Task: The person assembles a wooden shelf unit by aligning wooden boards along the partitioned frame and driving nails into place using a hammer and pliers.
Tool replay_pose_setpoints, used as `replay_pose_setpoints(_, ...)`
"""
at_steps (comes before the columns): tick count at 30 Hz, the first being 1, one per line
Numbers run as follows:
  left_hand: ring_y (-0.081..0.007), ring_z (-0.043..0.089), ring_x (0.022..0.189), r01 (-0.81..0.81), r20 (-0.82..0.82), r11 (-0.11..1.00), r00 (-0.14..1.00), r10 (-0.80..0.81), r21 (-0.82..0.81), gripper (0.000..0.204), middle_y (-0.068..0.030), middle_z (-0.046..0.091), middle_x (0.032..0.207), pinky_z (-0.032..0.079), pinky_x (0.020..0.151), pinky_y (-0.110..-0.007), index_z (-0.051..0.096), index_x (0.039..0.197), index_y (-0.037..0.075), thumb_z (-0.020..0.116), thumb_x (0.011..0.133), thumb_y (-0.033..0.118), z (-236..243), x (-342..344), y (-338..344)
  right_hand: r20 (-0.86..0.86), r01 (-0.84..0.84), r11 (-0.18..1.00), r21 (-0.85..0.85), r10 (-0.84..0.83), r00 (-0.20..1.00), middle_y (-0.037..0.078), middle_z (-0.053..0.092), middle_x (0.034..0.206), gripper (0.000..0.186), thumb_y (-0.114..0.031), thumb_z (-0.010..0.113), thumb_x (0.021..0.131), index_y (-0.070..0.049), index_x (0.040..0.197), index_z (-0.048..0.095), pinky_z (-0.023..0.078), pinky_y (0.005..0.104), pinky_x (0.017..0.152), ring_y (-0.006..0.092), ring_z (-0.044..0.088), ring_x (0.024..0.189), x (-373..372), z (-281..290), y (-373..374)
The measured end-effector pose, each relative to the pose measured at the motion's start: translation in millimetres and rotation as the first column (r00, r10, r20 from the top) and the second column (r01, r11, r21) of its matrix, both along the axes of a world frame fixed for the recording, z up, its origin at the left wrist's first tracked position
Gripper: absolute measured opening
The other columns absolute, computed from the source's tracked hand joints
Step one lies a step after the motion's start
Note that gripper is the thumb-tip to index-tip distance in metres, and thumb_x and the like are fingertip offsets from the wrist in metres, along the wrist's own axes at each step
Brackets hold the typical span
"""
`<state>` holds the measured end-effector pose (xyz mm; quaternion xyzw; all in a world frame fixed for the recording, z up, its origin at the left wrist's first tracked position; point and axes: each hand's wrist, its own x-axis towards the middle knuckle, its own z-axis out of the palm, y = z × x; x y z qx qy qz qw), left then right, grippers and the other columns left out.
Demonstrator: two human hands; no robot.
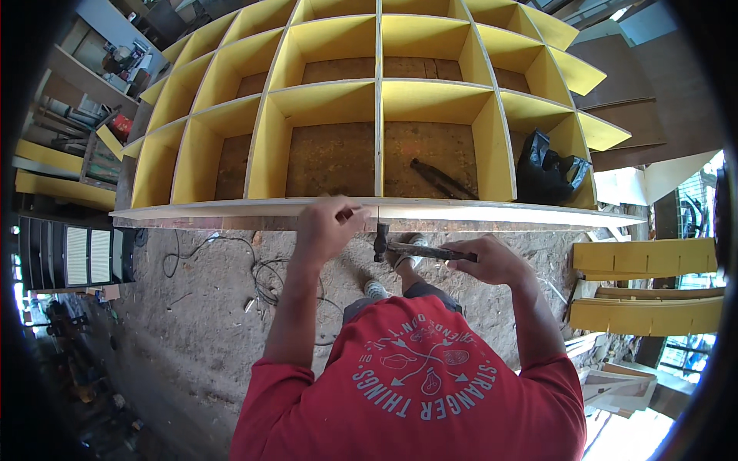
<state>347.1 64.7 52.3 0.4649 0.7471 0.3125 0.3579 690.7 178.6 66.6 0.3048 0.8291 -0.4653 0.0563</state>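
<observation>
My right hand [496, 260] is wrapped round the handle of a hammer [430, 251], held level below the front edge of a yellow wooden grid [319, 100]. The dark hammer head points left, close to the pale front board [477, 210], near the middle divider. Against that same board, just left of the hammer head, my left hand [329, 224] is closed with its fingertips pinched together. Whatever those fingertips hold is too small to make out. A thin dark line crosses the board beside them.
Pincers [442, 178] lie in a front compartment, and a black plastic bag [547, 165] fills the one at right. Curved yellow boards [646, 260] are stacked on the right. A cable [265, 276] coils on the dirt floor to my left. Several boards lean behind at right.
</observation>
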Motion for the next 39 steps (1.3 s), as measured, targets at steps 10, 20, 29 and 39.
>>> replay_pose_setpoints(10,-0.039,0.071,0.093,0.473,-0.484,0.87,0.798,-0.358,0.137,0.082,-0.0158,0.071,0.109,0.059,0.082,-0.048,0.05,0.151,0.013,0.087,0.081,0.035,-16,-20,56,0.099,0.059,0.983,-0.171,-0.043,0.994,0.018,0.078,0.106,0.043,-0.028,0.078,0.094,-0.016,0.135,0.072,0.057,0.0418,0.083,0.0356,0.076,0.089,2,-4,12)
replay_pose_setpoints(20,-0.0336,0.069,0.077,0.605,-0.437,0.785,0.675,-0.594,-0.134,0.063,-0.0102,0.067,0.087,0.058,0.067,-0.047,0.055,0.148,0.025,0.077,0.089,0.026,-31,-35,79,0.131,-0.173,0.973,-0.152,0.193,0.972,0.02,0.076,0.089,0.043,-0.034,0.077,0.093,-0.022,0.134,0.075,0.058,0.0435,0.073,0.0377,0.073,0.076,-18,-39,59)
replay_pose_setpoints(29,-0.0257,0.068,0.074,0.651,-0.423,0.756,0.67,-0.611,-0.061,0.06,-0.0046,0.066,0.078,0.057,0.063,-0.039,0.058,0.148,0.027,0.075,0.09,0.021,-39,-40,84,0.145,-0.215,0.961,-0.172,0.24,0.96,0.01,0.078,0.115,0.045,-0.042,0.076,0.093,-0.026,0.135,0.074,0.056,0.0392,0.094,0.0297,0.073,0.105,-33,-66,73)
replay_pose_setpoints(39,-0.0263,0.068,0.077,0.67,-0.407,0.737,0.651,-0.64,-0.088,0.073,-0.0036,0.065,0.079,0.059,0.067,-0.037,0.042,0.162,0.033,0.07,0.096,0.024,-25,-39,93,0.089,-0.2,0.974,-0.104,0.209,0.974,0.009,0.075,0.126,0.043,-0.046,0.076,0.094,-0.024,0.131,0.077,0.052,0.0404,0.103,0.0298,0.068,0.117,-43,-67,72)
